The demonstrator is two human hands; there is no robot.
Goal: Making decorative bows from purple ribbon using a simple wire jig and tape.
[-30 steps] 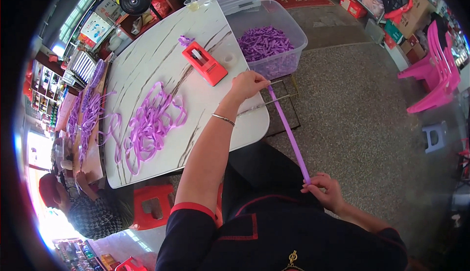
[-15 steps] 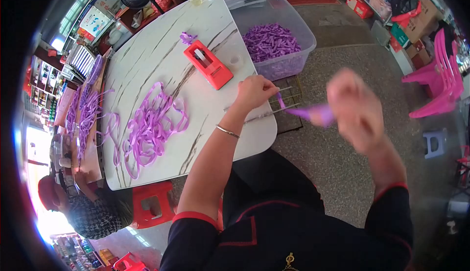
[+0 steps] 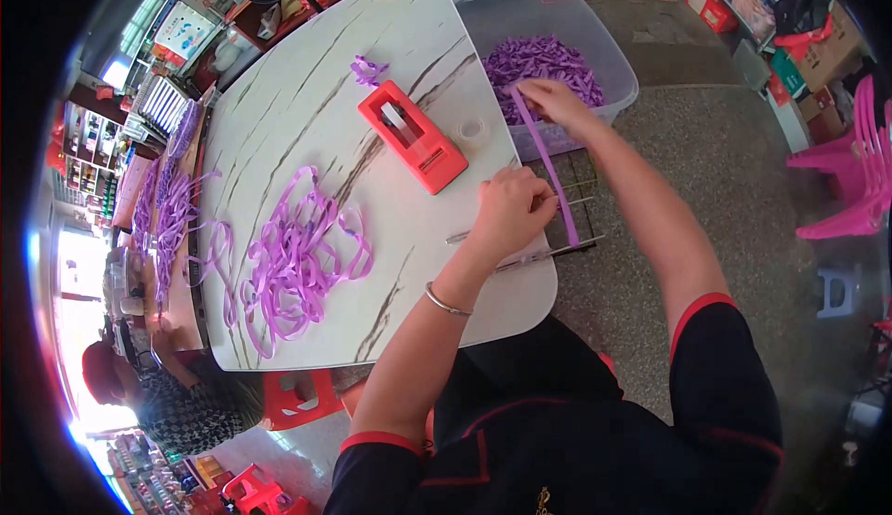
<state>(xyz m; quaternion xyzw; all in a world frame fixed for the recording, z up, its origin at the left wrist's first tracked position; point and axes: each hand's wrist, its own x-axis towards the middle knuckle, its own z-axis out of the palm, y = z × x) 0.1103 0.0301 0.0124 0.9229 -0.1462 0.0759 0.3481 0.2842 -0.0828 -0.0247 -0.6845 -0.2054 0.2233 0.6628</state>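
Observation:
My right hand [image 3: 553,106] reaches out beyond the table edge, its fingers pinched on one end of a purple ribbon [image 3: 541,148]. The ribbon runs taut from there down to two thin metal rods [image 3: 578,249] that stick out past the table's right edge, and it passes over them. Beside the rods, my left hand [image 3: 513,204] is closed, fingertips against the ribbon at the upper rod; exactly what lies between them is partly hidden. A red tape dispenser [image 3: 413,138] sits on the table just beyond my left hand. Loose purple ribbon [image 3: 295,259] lies heaped to the left.
A clear plastic tub [image 3: 618,97] of purple ribbon pieces stands past the table's right edge. A small clear ring [image 3: 472,128] and a ribbon scrap [image 3: 369,71] lie on the marbled table [image 3: 279,106]. Another person [image 3: 177,403] sits at a side bench. Pink chairs [image 3: 850,166] are at right.
My right hand has swung from the right side to far beyond the rods, drawing the ribbon straight. My left hand stays by the rods; the view has shifted slightly.

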